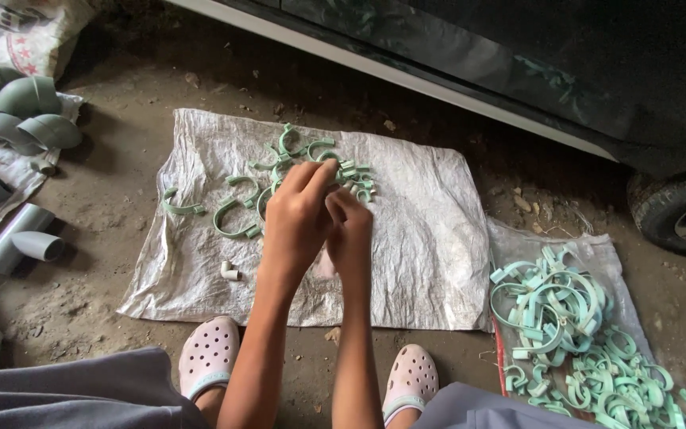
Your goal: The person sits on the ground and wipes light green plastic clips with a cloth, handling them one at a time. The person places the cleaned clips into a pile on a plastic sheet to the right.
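My left hand (295, 218) and my right hand (351, 234) are pressed together above a white woven sack (422, 238) spread on the dirt. The fingertips of both pinch a small pale green plastic clip; most of it is hidden by the fingers. Just beyond the fingertips lies a scatter of several green pipe clamps (279, 179), curved open rings with small tabs. A single small white fitting (230, 272) lies on the sack near my left wrist.
A big pile of the same green clamps (573, 334) lies on a plastic sheet at the right. Grey pipe elbows (25, 111) and pipe pieces (17, 238) lie at the left. A dark car body and a wheel (684, 214) stand behind. My pink clogs (210, 353) rest at the sack's near edge.
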